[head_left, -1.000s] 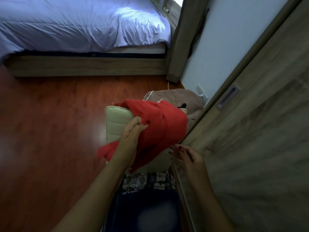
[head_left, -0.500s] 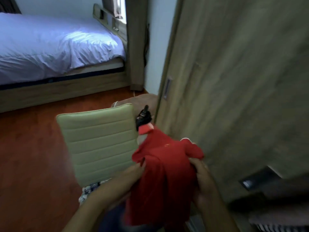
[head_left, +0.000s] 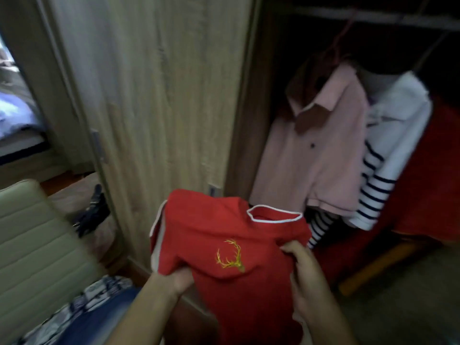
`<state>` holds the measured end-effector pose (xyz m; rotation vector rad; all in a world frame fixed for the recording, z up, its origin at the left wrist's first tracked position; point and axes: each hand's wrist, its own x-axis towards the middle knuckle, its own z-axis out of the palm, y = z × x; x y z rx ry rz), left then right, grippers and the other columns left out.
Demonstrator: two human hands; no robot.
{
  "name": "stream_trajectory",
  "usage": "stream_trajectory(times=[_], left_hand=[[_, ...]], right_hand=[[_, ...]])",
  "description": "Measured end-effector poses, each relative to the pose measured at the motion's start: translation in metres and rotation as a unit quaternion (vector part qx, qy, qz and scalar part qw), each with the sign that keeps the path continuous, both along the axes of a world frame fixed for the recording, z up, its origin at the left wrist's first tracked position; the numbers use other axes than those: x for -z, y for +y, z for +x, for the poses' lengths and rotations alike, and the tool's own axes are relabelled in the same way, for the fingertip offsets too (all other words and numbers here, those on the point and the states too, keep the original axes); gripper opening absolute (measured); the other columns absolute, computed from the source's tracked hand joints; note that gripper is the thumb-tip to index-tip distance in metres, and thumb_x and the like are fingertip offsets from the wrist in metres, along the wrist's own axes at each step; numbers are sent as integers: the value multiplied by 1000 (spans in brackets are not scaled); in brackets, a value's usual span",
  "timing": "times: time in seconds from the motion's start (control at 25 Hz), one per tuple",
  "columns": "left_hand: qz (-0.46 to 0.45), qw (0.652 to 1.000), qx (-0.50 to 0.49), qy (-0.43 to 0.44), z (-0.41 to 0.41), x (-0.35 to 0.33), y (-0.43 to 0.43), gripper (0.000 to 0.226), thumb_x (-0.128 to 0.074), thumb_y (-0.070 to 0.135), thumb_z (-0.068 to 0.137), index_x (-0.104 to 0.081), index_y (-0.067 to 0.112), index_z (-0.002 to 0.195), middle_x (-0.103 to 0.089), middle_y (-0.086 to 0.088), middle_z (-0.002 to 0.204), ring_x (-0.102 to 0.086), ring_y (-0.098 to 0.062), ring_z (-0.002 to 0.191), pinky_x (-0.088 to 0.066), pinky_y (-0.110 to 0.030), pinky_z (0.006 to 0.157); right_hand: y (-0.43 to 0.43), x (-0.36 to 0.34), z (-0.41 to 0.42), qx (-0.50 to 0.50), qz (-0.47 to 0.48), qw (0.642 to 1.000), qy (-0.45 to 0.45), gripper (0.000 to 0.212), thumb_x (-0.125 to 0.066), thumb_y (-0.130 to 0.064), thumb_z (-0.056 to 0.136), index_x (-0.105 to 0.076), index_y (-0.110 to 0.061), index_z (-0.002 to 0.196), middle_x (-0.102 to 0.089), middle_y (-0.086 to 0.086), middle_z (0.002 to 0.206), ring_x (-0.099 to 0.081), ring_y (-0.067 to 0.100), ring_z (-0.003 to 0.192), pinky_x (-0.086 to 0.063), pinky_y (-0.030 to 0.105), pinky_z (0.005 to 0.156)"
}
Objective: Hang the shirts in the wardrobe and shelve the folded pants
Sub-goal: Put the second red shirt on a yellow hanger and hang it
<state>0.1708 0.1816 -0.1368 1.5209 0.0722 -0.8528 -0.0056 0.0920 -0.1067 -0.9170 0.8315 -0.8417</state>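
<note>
A person holds a red shirt (head_left: 224,240) at chest height before the open wardrobe (head_left: 245,120), both hands closed on the cloth: the left hand (head_left: 180,278) bunches the fabric under one sleeve, and the right hand (head_left: 303,277) pinches it just below the white-trimmed collar (head_left: 273,215). The shirt faces the camera with a gold antler crest (head_left: 230,257) showing. Its long axis runs from the collar, which points up and away towards the opening, down to the hem, which drops out of view between the forearms.

The rail (head_left: 373,17) lies up and to the right of the hands, well apart from them. The right hand is the nearer one to the opening. A pink shirt (head_left: 316,150) and a striped top (head_left: 388,155) hang there, close together, with dark space left of the pink one beside the door (head_left: 161,95). No hanger can be seen in the red shirt, so fitting one looks like the step before any lift to the rail.

A second ago the left hand alone held the shirt, crumpled, above the chair (head_left: 37,235), while the right hand was free. Half a second ago both hands had it, but the camera faced the door and the bed. Now the view has swung right to the wardrobe's inside and the shirt is spread flat. Jeans (head_left: 99,319) lie on the chair seat at lower left, not yet shelved
</note>
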Motion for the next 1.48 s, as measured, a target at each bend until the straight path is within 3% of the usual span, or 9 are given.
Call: stream_trajectory(times=[0.16, 0.28, 0.36, 0.56, 0.68, 0.84, 0.96, 1.12, 1.48], left_hand=[[235, 857, -123, -442, -72, -49, -69, 14, -55, 6, 85, -65, 15, 90, -64, -12, 73, -66, -30, 66, -49, -47, 77], [-91, 946, 95, -298, -110, -65, -69, 6, -60, 21, 87, -60, 22, 92, -61, -1, 86, -65, -18, 69, -52, -38, 82], [-284, 913, 197, -219, -130, -61, -80, 22, -67, 13, 75, -61, 25, 93, -67, 0, 91, -65, -13, 81, -51, -38, 86], [-244, 902, 183, -305, -150, -57, -90, 28, -69, 12, 72, -59, 27, 93, -68, 3, 90, -66, -16, 88, -53, -44, 88], [-231, 902, 185, -314, -145, -48, -86, 32, -73, 15, 67, -58, 23, 95, -68, 2, 90, -66, -17, 89, -54, -43, 87], [-213, 879, 161, -395, -129, -37, -77, 60, -82, 18, 66, -42, 15, 111, -64, 0, 95, -65, -7, 84, -52, -20, 77], [-193, 825, 144, -511, -115, -30, -63, 73, -82, 20, 65, -34, 21, 120, -61, -5, 80, -60, -8, 67, -47, -15, 63], [-44, 697, 170, -695, -94, -29, -58, 24, -75, 27, 74, -61, 25, 94, -45, 2, 88, -50, -16, 80, -51, -39, 68], [-273, 576, 506, -581, -130, -12, -72, 42, -67, 25, 84, -55, 8, 120, -55, -6, 125, -51, -14, 119, -42, -29, 101]], right_hand=[[-27, 20, -73, 72, -152, 947, 275, 36, -57, -38, 71, -67, -10, 91, -71, 8, 96, -65, 26, 95, -51, 45, 90], [-30, -2, -95, 82, -272, 898, 336, 45, -51, -51, 78, -64, -11, 93, -62, 11, 105, -61, 27, 100, -49, 42, 90], [-21, -22, -106, 93, -284, 914, 274, 42, -49, -46, 91, -56, -19, 122, -51, -4, 124, -54, 4, 107, -43, 19, 96], [-6, -31, -121, -23, -228, 968, 103, 54, -64, -58, 73, -53, -37, 121, -65, -14, 117, -62, -4, 104, -49, 13, 82], [-15, -17, -118, 66, -267, 949, 154, 36, -76, -25, 76, -57, -29, 107, -69, -6, 106, -66, -1, 93, -52, 16, 77], [-20, -22, -119, 99, -160, 982, 7, 10, -61, -5, 87, -65, -11, 93, -75, 7, 86, -70, 16, 76, -56, 23, 67], [-19, -31, -120, 70, -170, 982, 31, 24, -48, -4, 90, -70, -11, 82, -72, 10, 78, -67, 18, 72, -54, 23, 64], [-24, -46, -117, 82, -220, 970, 67, 33, -44, -6, 95, -67, -20, 75, -68, -5, 74, -65, -2, 68, -49, 13, 72], [-42, -110, -142, -142, -425, 881, 154, 15, -63, -28, 81, -73, -19, 75, -69, -8, 72, -60, 0, 74, -47, 15, 72]])
